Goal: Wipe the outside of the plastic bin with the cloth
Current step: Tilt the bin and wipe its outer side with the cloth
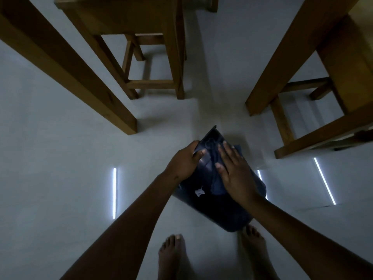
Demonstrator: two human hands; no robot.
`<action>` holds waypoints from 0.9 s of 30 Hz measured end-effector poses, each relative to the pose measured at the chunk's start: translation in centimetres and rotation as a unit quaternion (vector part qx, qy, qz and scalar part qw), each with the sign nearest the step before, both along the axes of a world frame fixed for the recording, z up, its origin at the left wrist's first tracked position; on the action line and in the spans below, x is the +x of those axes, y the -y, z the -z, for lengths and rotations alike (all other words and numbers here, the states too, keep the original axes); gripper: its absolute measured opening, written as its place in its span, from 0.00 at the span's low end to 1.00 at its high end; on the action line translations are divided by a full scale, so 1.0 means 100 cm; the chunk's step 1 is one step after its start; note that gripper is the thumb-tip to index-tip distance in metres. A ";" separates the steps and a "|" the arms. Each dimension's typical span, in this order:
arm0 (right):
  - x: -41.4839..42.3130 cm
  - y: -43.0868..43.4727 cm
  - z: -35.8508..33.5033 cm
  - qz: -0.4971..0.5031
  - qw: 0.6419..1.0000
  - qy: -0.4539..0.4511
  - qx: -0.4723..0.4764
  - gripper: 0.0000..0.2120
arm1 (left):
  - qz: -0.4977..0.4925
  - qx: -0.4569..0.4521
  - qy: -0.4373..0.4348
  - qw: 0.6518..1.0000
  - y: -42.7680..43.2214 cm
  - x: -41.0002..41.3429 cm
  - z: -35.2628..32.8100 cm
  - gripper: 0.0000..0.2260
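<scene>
Just below the centre of the frame a dark plastic bin is held tilted above a pale floor, its open rim pointing toward the upper middle of the frame and its closed base toward the person's bare feet at the bottom edge. The left hand is closed around the rim's near-left corner, thumb lying over the wall, which looks meant to steady the bin and keep one broad side turned up toward the camera so it can be rubbed. The right hand lies flat and spread, fingers splayed, pressing a dark blue cloth against that upturned outer wall; the cloth shows as folds beside the thumb and past the fingertips, and the open palm probably spreads pressure over a wide patch. A small pale mark or sticker remnant sits on the wall just left of the cloth, apparently not yet covered by it. Whether the base rests on the floor or hangs free cannot be told. Wooden stools and thick wooden table legs fill the upper left and upper right, well apart from the bin. Thin bright strips of reflected light lie on the floor at left and right. The wiping seems under way on this face, with other sides likely still to do.
</scene>
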State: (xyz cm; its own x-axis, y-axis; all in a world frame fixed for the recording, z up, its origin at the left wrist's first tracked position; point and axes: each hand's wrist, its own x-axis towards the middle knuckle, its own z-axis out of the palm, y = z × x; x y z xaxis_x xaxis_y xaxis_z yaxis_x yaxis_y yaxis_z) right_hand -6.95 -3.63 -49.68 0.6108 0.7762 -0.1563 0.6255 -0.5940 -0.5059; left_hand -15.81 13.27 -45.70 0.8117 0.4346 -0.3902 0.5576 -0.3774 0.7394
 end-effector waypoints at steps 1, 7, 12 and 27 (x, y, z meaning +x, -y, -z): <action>0.000 0.007 0.001 0.020 1.000 -0.011 -0.002 0.29 | -0.003 0.003 -0.011 1.000 0.001 0.000 0.001 0.16; -0.043 0.024 0.006 -0.142 0.981 0.126 -0.036 0.28 | -0.010 -0.001 -0.013 1.000 -0.004 -0.002 0.002 0.15; -0.001 0.002 0.000 -0.010 1.000 0.027 0.000 0.28 | -0.009 -0.027 0.006 1.000 0.000 -0.017 -0.005 0.12; -0.006 0.011 0.004 0.062 0.995 -0.073 0.021 0.29 | -0.028 0.051 -0.078 0.995 -0.003 0.007 -0.002 0.14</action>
